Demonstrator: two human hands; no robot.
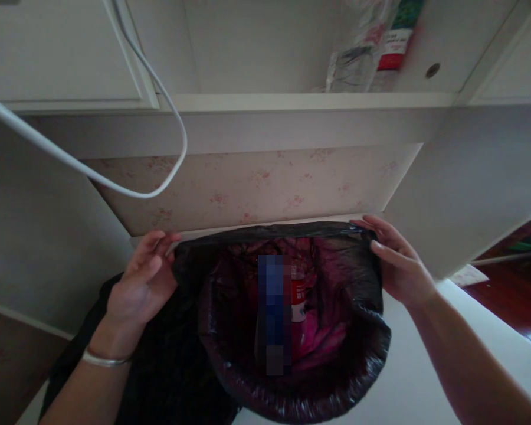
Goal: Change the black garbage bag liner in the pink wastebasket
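Two hands stretch the far edge of a black plastic bag [363, 277] sideways between them. That edge runs nearly level from left to right, with both hands about equally near it. The left hand [144, 277] is loosely curled, thumb apart from the fingers, its fingertips at the bag's left corner; whether they pinch the film I cannot tell. The right hand [396, 260] is closed on the opposite corner, thumb in front and fingers behind.

The bag's rounded mouth opens toward the viewer. Inside, a red-labelled bottle [298, 295] lies beside a blurred blue item [273, 307], whose long axis points away from the viewer.

Beneath is a white table [482, 354]; behind, floral wallpaper [261, 183]. Above, a white shelf [265, 101] carries a clear bottle with a red-and-green label [393, 47], and a white cable [181, 130] loops down at left.
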